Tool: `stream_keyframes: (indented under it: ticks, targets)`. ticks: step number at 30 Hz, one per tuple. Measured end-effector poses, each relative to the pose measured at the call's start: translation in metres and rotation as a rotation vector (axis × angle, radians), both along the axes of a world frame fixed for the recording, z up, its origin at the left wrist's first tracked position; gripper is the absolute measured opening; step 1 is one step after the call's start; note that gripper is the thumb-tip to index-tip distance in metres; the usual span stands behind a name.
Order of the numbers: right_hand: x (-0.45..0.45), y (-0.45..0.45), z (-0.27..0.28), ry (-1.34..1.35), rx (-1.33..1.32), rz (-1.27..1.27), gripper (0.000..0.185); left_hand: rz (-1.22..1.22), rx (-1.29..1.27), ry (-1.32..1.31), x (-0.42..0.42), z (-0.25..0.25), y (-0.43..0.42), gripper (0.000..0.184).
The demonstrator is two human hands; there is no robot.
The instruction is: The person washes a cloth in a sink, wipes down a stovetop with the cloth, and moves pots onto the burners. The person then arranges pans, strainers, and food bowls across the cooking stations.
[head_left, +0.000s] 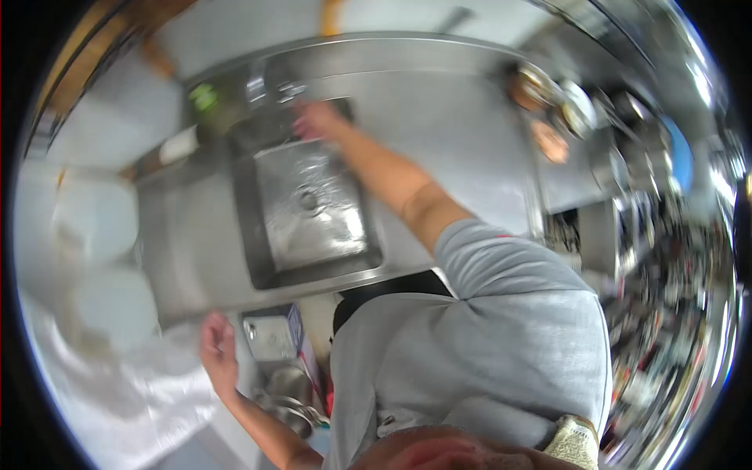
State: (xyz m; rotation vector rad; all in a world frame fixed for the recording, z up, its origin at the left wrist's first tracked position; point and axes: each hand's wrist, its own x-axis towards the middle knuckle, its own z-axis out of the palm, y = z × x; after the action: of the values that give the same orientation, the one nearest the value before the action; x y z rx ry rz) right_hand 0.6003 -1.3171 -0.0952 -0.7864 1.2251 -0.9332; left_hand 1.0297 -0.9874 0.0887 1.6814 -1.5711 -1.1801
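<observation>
My right hand (315, 121) reaches over the back edge of the steel sink (244, 227), close to the tap (257, 88) and a shiny metal fitting (291, 92) beside it. Motion blurs its fingers, so I cannot make out whether they touch the fitting. The basin floor looks wet and glossy around the round drain (312, 200). My left hand (218, 345) hangs off the counter's front edge at lower left, its fingers apart and slightly bent, holding nothing.
A blurred bottle with a white label (180, 146) and a green item (204, 98) are left of the tap. Bowls and pans (535, 86) crowd the right end of the steel counter (446, 117). White containers (98, 215) line the left; metal pots (290, 392) sit below.
</observation>
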Motion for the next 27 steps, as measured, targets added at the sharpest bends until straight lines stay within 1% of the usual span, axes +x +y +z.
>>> stream_keyframes:
  ticks: [1,2,3,4,5,6,7,8,9,10,11,12,13,15,17,19,21,23,25,27]
  targets:
    - [0.001,0.036,0.014,0.138,-0.073,0.071,0.035,-0.017,0.049,-0.011,-0.017,-0.023,0.006,0.037]
    - [0.002,0.073,0.029,0.279,-0.148,0.132,0.023,-0.155,0.154,-0.124,-0.039,-0.028,0.004,0.037]
    - [-0.007,0.123,0.035,0.132,-0.257,0.041,0.022,-0.226,0.148,-0.15,-0.061,-0.04,0.008,0.037]
    - [-0.018,0.165,0.06,0.274,-0.082,0.123,0.025,-0.295,0.219,-0.104,-0.069,-0.063,0.008,0.037]
    - [-0.03,0.211,0.071,0.176,-0.125,0.057,0.019,-0.388,0.245,-0.023,-0.087,-0.065,0.005,0.036]
    - [-0.048,0.257,0.076,0.149,-0.157,0.016,0.023,-0.461,0.26,-0.024,-0.107,-0.063,0.001,0.037]
    - [-0.07,0.301,0.092,0.13,-0.063,-0.005,0.024,-0.531,0.273,-0.028,-0.125,-0.063,-0.006,0.037]
    - [-0.095,0.348,0.101,0.102,-0.059,-0.056,0.023,-0.599,0.242,0.037,-0.141,-0.067,-0.012,0.038]
    - [-0.116,0.393,0.099,0.077,-0.002,-0.164,0.023,-0.667,0.217,0.027,-0.156,-0.065,-0.018,0.038]
    - [-0.134,0.438,0.088,0.039,0.103,-0.353,0.026,-0.73,0.189,0.013,-0.175,-0.06,-0.026,0.039]
    - [-0.157,0.482,0.089,0.224,0.241,-0.392,0.03,-0.788,0.157,0.0,-0.198,-0.051,-0.033,0.039]
    - [-0.173,0.526,0.084,0.315,0.304,-0.526,0.029,-0.847,0.077,-0.032,-0.219,-0.038,-0.037,0.039]
    - [-0.191,0.568,0.081,0.419,0.35,-0.58,0.03,-0.885,0.055,-0.019,-0.239,-0.03,-0.04,0.038]
    - [-0.221,0.647,0.069,0.287,0.43,-0.817,0.029,-0.956,0.012,0.002,-0.283,-0.014,-0.04,0.038]
    - [-0.238,0.716,0.06,0.358,0.49,-0.964,0.03,-1.066,-0.049,0.01,-0.334,0.009,-0.03,0.036]
    - [-0.249,0.781,0.042,0.59,0.432,-0.979,0.032,-1.16,-0.104,0.007,-0.389,0.025,-0.014,0.035]
    - [-0.256,0.831,0.03,0.343,0.568,-1.176,0.032,-1.27,-0.176,0.041,-0.453,0.027,0.005,0.033]
    - [-0.266,0.896,-0.022,0.677,0.533,-1.061,0.032,-1.35,-0.183,0.044,-0.519,0.022,0.028,0.032]
    - [-0.271,0.943,-0.042,0.631,0.607,-1.127,0.035,-1.439,-0.22,-0.069,-0.591,0.033,0.059,0.033]
    - [-0.279,0.974,-0.024,0.44,0.692,-1.279,0.035,-1.449,-0.177,-0.049,-0.663,0.024,0.078,0.035]
